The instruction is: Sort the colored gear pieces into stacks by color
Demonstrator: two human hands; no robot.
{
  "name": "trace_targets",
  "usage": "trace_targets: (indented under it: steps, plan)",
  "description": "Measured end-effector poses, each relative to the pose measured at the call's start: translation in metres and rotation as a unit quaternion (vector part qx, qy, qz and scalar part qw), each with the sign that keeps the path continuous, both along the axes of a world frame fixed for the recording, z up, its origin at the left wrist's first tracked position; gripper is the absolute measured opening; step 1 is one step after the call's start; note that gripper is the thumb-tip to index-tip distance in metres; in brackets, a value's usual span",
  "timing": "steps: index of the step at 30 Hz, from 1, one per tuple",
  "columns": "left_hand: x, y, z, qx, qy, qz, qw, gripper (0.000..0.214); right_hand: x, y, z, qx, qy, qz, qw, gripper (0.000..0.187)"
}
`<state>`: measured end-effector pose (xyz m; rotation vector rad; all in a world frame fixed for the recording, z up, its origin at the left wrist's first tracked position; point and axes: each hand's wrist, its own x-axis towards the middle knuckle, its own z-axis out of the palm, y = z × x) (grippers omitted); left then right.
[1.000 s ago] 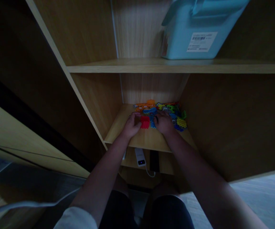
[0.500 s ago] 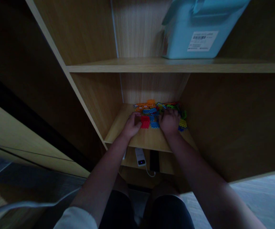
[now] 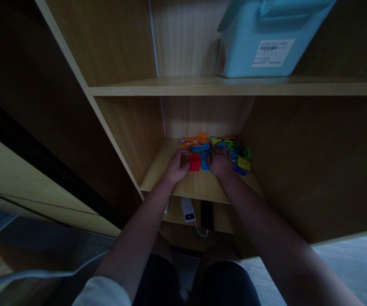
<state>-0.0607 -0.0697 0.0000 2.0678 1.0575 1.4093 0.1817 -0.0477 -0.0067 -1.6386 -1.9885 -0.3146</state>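
Observation:
My left hand [image 3: 176, 168] rests on the shelf at the left of a stack of red plastic pieces [image 3: 194, 163]. Its thumb and fingers are apart, with the thumb tip at the stack's edge. Against the red stack stand blue plastic pieces [image 3: 205, 161]. My right hand [image 3: 221, 163] lies over the right side of these blue pieces, palm down, fingers reaching forward and loosely apart; some fingertips are hidden among the pieces. Behind the hands are orange pieces [image 3: 196, 139]. Yellow pieces [image 3: 244, 163] and green pieces [image 3: 234, 145] lie right of my right hand.
Above the hands runs an upper shelf board [image 3: 183, 90], bearing a light blue lidded box [image 3: 256, 51] with a label. Below, a white device with a small display [image 3: 187, 209] and a cable lies beside a dark flat object [image 3: 207, 214]. Cabinet side walls flank both arms.
My right hand has moved a little left and back toward the red stack, uncovering more blue and green pieces at its right. My left hand stays almost where it was.

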Motion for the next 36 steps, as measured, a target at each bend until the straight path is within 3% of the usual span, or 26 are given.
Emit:
trace_targets:
  steps: [6,15,25,36]
  plan:
    - [0.001,-0.001,0.001,-0.004,0.005,0.007,1.000,0.046,-0.001,0.004,0.003,-0.047,-0.029,0.033,0.998,0.044]
    - [0.001,-0.001,0.000,0.006,0.008,0.010,1.000,0.047,0.000,0.013,0.005,-0.098,-0.042,0.012,0.994,0.062]
    - [0.001,-0.004,0.003,-0.008,0.000,0.008,1.000,0.045,-0.007,0.020,0.012,-0.092,-0.043,0.046,0.994,0.047]
    - [0.001,-0.003,0.003,-0.009,0.004,-0.004,1.000,0.048,-0.013,0.014,0.020,-0.059,-0.026,-0.019,0.998,0.026]
